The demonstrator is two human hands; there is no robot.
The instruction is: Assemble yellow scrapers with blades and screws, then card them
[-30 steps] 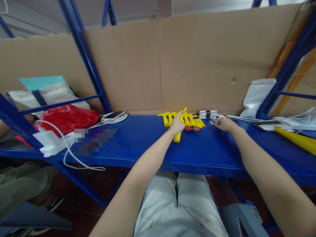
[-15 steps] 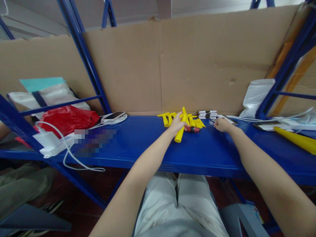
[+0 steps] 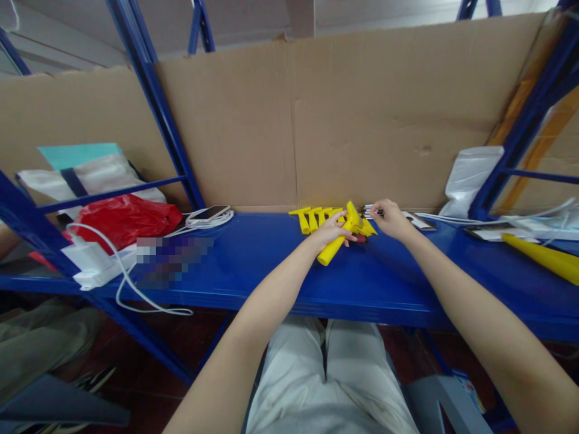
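My left hand (image 3: 332,232) is wrapped round a yellow T-shaped plastic handle (image 3: 331,251), its thick end tilted down toward me. To its right, raised a little over the shelf, is my right hand (image 3: 389,219), thumb and fingers pinched together. Anything between those fingertips is too small to make out. Several similar yellow T-shaped handles (image 3: 313,222) stand in a row behind my left hand. Thin yellow pointed pieces (image 3: 370,228) lie between the hands. A dark red tool (image 3: 360,239) is mostly covered by my left hand and the handle.
The blue shelf (image 3: 253,265) has cardboard (image 3: 226,132) along its back. At left lie a phone (image 3: 211,213) on white cable, a red plastic bag (image 3: 126,216) and a power strip (image 3: 99,276). At right are a white pouch (image 3: 473,181) and a large yellow cone-like piece (image 3: 547,258).
My right hand has lifted off the shelf and moved left, close to the yellow handle. The handle in my left hand has tilted over to the right.
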